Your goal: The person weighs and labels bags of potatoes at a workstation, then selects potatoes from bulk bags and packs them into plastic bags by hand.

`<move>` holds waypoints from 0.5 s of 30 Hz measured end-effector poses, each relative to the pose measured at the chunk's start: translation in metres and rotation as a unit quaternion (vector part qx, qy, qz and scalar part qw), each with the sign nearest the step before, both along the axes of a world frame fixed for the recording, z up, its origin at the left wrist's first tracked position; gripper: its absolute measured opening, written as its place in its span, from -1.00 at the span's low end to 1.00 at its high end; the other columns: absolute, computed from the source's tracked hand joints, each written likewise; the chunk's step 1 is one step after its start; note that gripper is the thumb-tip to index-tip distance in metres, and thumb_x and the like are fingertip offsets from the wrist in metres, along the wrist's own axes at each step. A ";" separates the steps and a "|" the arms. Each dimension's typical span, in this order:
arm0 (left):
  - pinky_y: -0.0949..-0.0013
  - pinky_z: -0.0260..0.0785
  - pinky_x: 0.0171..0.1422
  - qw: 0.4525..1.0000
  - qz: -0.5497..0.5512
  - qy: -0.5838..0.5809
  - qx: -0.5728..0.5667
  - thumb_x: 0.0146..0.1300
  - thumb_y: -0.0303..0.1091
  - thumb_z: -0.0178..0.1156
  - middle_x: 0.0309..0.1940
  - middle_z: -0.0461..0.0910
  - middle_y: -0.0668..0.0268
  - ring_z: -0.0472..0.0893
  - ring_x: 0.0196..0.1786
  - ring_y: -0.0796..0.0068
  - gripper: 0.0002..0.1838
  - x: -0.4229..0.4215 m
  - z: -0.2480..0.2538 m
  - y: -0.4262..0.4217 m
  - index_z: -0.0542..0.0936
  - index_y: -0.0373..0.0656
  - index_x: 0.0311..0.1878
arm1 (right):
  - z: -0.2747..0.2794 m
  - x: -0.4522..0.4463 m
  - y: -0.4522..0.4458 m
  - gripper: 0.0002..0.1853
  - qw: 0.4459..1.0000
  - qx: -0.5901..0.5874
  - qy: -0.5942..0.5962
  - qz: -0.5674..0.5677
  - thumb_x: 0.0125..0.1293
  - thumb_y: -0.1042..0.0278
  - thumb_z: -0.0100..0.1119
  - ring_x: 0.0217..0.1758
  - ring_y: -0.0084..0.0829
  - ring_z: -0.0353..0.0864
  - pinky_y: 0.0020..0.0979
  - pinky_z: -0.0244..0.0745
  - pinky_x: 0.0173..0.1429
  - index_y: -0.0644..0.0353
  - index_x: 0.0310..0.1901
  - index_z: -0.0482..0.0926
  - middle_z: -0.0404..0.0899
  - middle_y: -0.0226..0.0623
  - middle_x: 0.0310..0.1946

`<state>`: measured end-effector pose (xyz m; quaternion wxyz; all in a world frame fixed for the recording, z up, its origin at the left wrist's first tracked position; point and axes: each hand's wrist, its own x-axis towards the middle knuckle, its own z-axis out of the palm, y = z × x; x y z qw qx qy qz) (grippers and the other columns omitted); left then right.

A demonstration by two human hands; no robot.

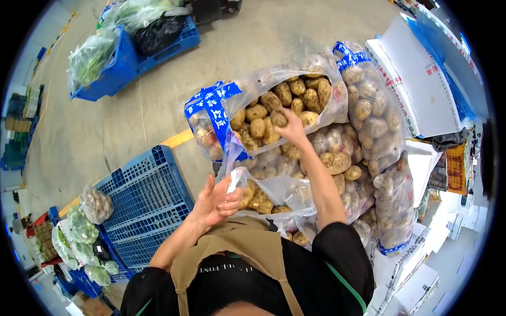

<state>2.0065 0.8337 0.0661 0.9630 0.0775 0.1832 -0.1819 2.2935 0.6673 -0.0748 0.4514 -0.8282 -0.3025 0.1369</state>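
My right hand [291, 128] is closed on a potato [278, 119], just above the opening of a big clear plastic bag [266, 79] full of potatoes [257, 127]. The bag lies on its side with blue printed tape [213, 108] at its left end. My left hand [217, 203] is below that taped end, its fingers curled round whitish clear plastic film [236, 180]; the thumb points up. Between my hands and body, another opened bag [284, 192] shows potatoes inside.
More potato bags [377, 105] are stacked at the right, beside white boxes [416, 73]. A blue plastic pallet [145, 195] lies at the left, with bagged vegetables [81, 226] near it. A blue crate [113, 68] with bagged greens stands at the upper left.
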 end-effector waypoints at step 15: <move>0.67 0.06 -0.54 0.997 -0.065 -0.011 -0.043 0.01 0.48 0.09 -0.50 0.20 0.49 0.15 -0.60 0.77 -0.14 0.008 0.026 0.005 0.27 0.02 0.20 | 0.002 -0.158 -0.273 -0.30 0.844 -0.327 0.421 -0.054 0.31 -0.24 -0.06 0.31 -0.25 0.30 -0.38 0.07 0.41 0.20 0.26 0.35 0.34 -0.15 0.27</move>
